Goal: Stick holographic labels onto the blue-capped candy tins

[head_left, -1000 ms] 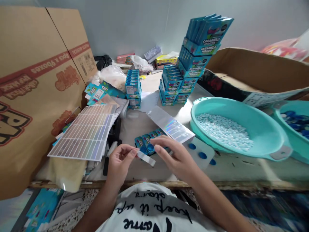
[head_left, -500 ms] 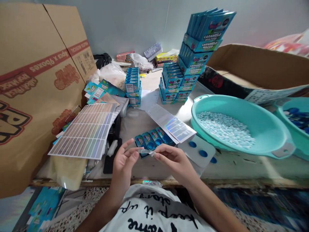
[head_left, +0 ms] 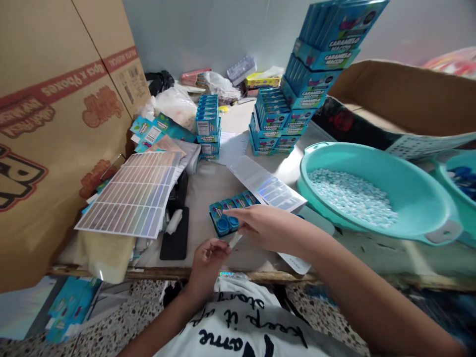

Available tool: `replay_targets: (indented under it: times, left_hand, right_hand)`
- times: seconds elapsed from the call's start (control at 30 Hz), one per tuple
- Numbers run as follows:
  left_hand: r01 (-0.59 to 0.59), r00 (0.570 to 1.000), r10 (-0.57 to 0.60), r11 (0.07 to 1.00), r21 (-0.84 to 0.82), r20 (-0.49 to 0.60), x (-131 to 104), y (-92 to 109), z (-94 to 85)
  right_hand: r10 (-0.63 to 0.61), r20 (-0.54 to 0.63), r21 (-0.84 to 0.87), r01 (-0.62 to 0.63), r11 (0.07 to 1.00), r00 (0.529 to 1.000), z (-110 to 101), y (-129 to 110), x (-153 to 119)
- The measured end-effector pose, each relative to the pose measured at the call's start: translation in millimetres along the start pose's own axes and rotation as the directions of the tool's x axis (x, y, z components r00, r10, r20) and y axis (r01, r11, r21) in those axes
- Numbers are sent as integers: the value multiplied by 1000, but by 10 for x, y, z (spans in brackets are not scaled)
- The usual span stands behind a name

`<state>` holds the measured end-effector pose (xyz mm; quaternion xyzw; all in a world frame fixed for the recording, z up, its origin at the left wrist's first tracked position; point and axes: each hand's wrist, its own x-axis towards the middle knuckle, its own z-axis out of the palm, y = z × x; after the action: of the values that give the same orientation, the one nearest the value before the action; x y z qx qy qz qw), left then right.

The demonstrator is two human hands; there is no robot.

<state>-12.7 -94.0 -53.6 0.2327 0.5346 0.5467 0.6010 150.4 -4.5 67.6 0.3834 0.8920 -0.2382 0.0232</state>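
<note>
My left hand (head_left: 211, 254) is low near the table's front edge, fingers curled and pinching one end of a small clear plastic strip (head_left: 235, 241). Palm down, my right hand (head_left: 262, 224) reaches across from the right. Its index finger stretches left over a row of blue candy packs (head_left: 216, 210), while its lower fingers bend to the strip's upper end; the thumb is mostly hidden. Round blue pieces (head_left: 222, 224) show in the nearer part of the packs. A sheet of shiny stickers (head_left: 273, 188) lies behind them, partly overlapping.
A turquoise tub (head_left: 420, 198) of small pale candies stands right, before an open carton (head_left: 401, 99). Stacked blue candy boxes (head_left: 312, 74) rise behind. Left are a sticker sheet (head_left: 130, 193), a black phone-like slab (head_left: 174, 245) and a large cardboard box (head_left: 67, 124).
My right hand has turned palm down and swung left over the packs. My left hand has moved lower and right, its fingers closing from spread to curled. The camera view has shifted slightly.
</note>
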Motion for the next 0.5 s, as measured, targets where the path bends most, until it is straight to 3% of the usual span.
replay_targets:
  times: [0.13, 0.3, 0.5]
  left_hand:
    - [104, 994, -99, 988, -115, 49, 39, 62, 20]
    - [166, 984, -178, 955, -245, -27, 55, 4, 135]
    - [150, 971, -209, 913, -380, -117, 60, -146, 177]
  right_hand:
    - [-66, 26, 30, 66, 997, 997, -98, 2, 146]
    - [-115, 75, -6, 116, 993, 990, -97, 26, 403]
    - [-164, 88, -36, 168, 985, 982, -66, 63, 557]
